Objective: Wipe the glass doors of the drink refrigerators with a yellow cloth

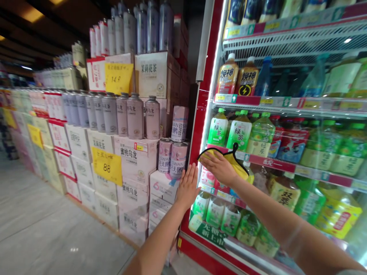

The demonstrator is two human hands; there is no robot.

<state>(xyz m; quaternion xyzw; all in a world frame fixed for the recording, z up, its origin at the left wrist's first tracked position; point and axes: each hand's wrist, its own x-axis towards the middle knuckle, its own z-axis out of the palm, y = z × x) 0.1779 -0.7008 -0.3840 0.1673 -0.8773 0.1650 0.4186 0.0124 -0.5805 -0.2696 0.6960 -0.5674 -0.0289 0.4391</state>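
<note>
My right hand lies flat on a yellow cloth with black edging and a small black loop. It presses the cloth against the glass door of a red-framed drinks fridge. Behind the glass at that height stand green tea bottles. My left hand rests with fingers outstretched at the left edge of the red fridge frame, holding nothing. Just left of it are pink cans on white boxes.
Stacked drink cartons topped with aluminium bottles run along the left, close to the fridge. Yellow price signs hang on them. Grey floor tiles lie in front. More bottles fill the fridge's upper shelves.
</note>
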